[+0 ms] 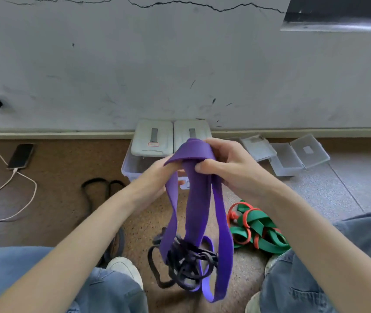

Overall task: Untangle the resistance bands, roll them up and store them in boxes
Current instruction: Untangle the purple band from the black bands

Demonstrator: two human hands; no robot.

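The left hand [157, 170] and the right hand [225, 163] both grasp the top fold of the wide purple resistance band [197, 199], held up in front of the clear storage boxes [135, 168] by the wall. Its loops hang down into a tangle of thin black bands [184, 265] on the floor. Right of this tangle lies a knot of green and red bands [257, 229].

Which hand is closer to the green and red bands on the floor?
Right. The right hand holds the purple band up, above the green and red bands; the left hand is further left, across the purple band.
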